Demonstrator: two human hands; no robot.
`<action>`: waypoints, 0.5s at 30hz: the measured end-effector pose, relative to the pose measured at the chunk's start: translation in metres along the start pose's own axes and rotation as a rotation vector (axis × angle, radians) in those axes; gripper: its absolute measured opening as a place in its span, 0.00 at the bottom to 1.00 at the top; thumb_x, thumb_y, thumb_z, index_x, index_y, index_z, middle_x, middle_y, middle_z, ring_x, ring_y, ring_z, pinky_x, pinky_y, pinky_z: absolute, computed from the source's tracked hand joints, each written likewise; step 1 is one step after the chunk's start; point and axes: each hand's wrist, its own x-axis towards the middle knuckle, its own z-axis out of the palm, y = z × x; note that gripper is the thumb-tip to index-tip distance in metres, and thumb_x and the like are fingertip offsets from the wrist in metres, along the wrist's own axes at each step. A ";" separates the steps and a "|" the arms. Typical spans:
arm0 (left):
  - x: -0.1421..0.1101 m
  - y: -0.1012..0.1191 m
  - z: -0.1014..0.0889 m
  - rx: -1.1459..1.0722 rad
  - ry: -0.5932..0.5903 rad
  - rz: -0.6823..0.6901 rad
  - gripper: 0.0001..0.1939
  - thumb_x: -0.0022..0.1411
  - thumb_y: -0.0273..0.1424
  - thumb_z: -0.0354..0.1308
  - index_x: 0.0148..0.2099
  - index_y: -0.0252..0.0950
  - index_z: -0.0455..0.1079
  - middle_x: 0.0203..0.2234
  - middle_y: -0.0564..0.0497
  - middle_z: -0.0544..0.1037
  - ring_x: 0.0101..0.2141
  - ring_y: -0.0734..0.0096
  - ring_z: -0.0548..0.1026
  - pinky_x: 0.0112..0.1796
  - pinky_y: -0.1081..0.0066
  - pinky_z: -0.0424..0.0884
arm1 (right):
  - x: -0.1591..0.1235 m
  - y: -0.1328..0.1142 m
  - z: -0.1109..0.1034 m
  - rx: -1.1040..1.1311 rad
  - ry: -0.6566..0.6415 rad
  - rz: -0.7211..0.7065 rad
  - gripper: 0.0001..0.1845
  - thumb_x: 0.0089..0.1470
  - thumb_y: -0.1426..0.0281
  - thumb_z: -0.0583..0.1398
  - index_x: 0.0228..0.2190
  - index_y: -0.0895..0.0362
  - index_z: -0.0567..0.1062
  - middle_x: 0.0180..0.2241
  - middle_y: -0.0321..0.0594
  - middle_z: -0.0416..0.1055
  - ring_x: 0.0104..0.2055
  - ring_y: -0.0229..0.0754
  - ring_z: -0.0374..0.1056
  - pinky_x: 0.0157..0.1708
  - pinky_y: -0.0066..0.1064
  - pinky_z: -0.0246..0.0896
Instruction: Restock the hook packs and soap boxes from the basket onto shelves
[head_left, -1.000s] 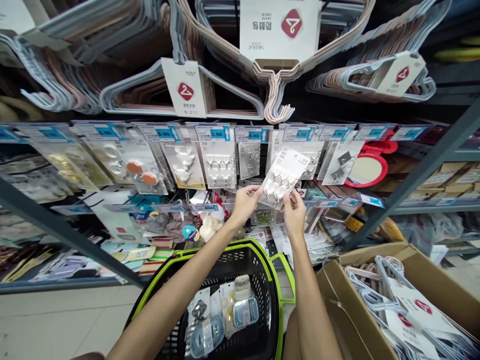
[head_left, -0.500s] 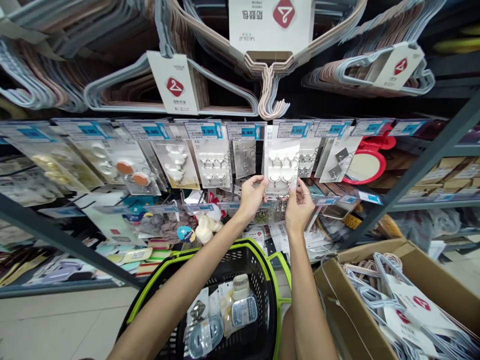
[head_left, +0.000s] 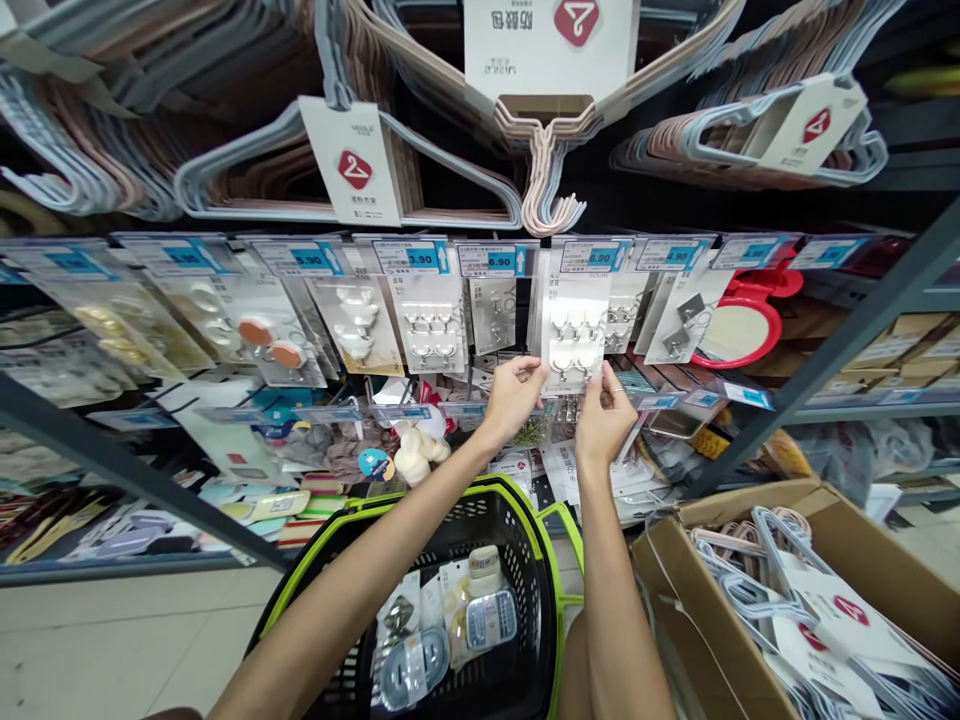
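Note:
Both my hands hold a clear packet of white wall hooks [head_left: 574,335] upright against the display rail, under a blue price tag [head_left: 594,257]. My left hand [head_left: 514,395] pinches its lower left corner. My right hand [head_left: 604,418], with a ring on one finger, grips its lower right edge. Other hook packets [head_left: 429,330] hang on pegs to either side. Below my arms sits a black shopping basket with a green rim [head_left: 390,508], holding several packaged items.
Bundles of clothes hangers [head_left: 352,170] hang overhead with white tags. A red round mirror [head_left: 739,330] hangs to the right. An open cardboard box [head_left: 847,530] of hangers stands at lower right. Lower shelves [head_left: 225,440] hold mixed small goods. Pale floor tiles [head_left: 112,640] lie at lower left.
The hook packet went from tilted and away from the rail to upright and up against the display. Both hands rose with it.

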 end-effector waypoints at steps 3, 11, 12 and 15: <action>-0.001 0.001 0.001 0.018 -0.004 0.014 0.07 0.63 0.31 0.62 0.38 0.31 0.74 0.25 0.53 0.74 0.16 0.79 0.68 0.19 0.75 0.62 | -0.001 -0.004 0.000 0.025 0.018 0.039 0.34 0.63 0.53 0.54 0.62 0.61 0.71 0.52 0.53 0.77 0.51 0.52 0.73 0.46 0.41 0.71; -0.005 0.025 0.010 -0.076 -0.012 0.028 0.06 0.62 0.29 0.60 0.35 0.30 0.74 0.21 0.55 0.71 0.16 0.78 0.68 0.19 0.75 0.63 | 0.004 -0.021 -0.005 0.079 0.050 -0.036 0.34 0.64 0.53 0.54 0.64 0.61 0.69 0.53 0.54 0.75 0.55 0.52 0.71 0.49 0.43 0.70; -0.005 0.025 0.009 -0.093 -0.003 0.025 0.06 0.62 0.29 0.60 0.34 0.30 0.74 0.20 0.56 0.70 0.15 0.78 0.67 0.19 0.75 0.63 | 0.003 -0.023 -0.005 0.067 0.050 -0.053 0.34 0.64 0.54 0.54 0.63 0.61 0.70 0.53 0.53 0.75 0.54 0.51 0.71 0.49 0.42 0.70; -0.005 0.024 0.005 -0.113 0.036 0.029 0.06 0.61 0.29 0.60 0.33 0.31 0.73 0.18 0.57 0.69 0.15 0.79 0.67 0.20 0.76 0.63 | 0.000 -0.027 -0.003 0.014 0.040 -0.095 0.32 0.64 0.55 0.55 0.61 0.62 0.72 0.52 0.53 0.75 0.51 0.46 0.72 0.49 0.37 0.69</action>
